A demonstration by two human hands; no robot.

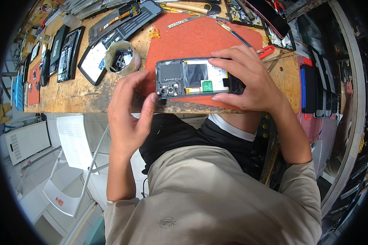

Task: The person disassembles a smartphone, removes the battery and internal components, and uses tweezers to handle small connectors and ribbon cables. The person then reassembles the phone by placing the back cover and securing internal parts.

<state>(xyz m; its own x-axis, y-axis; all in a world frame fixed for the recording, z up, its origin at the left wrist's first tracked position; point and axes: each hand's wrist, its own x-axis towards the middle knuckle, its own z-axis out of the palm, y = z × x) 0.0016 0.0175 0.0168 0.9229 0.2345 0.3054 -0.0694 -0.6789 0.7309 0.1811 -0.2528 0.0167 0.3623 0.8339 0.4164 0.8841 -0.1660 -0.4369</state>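
Two hands meet at an opened phone lying back-up on a red mat at the near edge of the wooden surface. Right hand grips its right end, fingers closed around it. Left hand hovers, fingers spread, thumb by the camera corner. A tape roll sits just left.

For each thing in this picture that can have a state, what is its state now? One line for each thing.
Phone: back cover off, insides showing, lying flat on the red mat.
Right hand: grips the phone's right end, fingers over its top edge.
Left hand: open, fingers spread, thumb tip at the phone's left end.
Round container: no lid, small parts inside.
White folding chair: unfolded, nobody on it.
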